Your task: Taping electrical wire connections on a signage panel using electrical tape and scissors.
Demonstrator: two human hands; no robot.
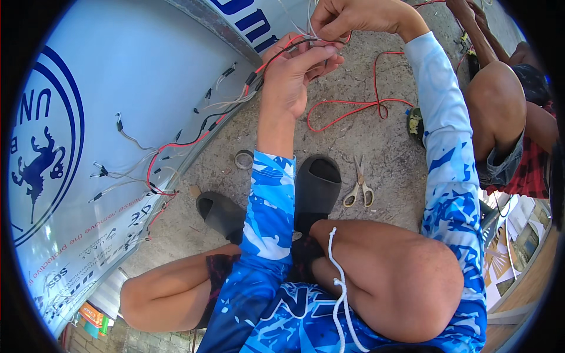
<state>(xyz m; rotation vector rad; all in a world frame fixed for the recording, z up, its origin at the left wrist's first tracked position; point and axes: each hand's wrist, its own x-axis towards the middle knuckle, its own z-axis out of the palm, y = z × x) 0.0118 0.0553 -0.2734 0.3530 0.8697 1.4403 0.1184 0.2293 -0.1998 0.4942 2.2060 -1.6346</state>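
Observation:
At the top of the head view, my left hand [288, 79] is closed around a paired red and black wire [251, 77], which crosses its palm and fingers. Just to the right, my right hand [368, 16] pinches the wire ends at the fingertips. Thin whitish wires [299, 22] come down from above to the same spot. The exact joint between the fingers is too small to make out. From my left hand the pair runs down along a white sign panel [112, 70], where several short grey leads with black-wrapped ends [120, 125] stick out.
On the concrete lie scissors [359, 187], a tape roll [243, 159] and a loop of red and black cable [338, 103]. My feet wear dark slides [318, 185]. At right another person [497, 112] crouches near paper scraps [515, 235]. A metal frame edge [226, 29] borders the panel.

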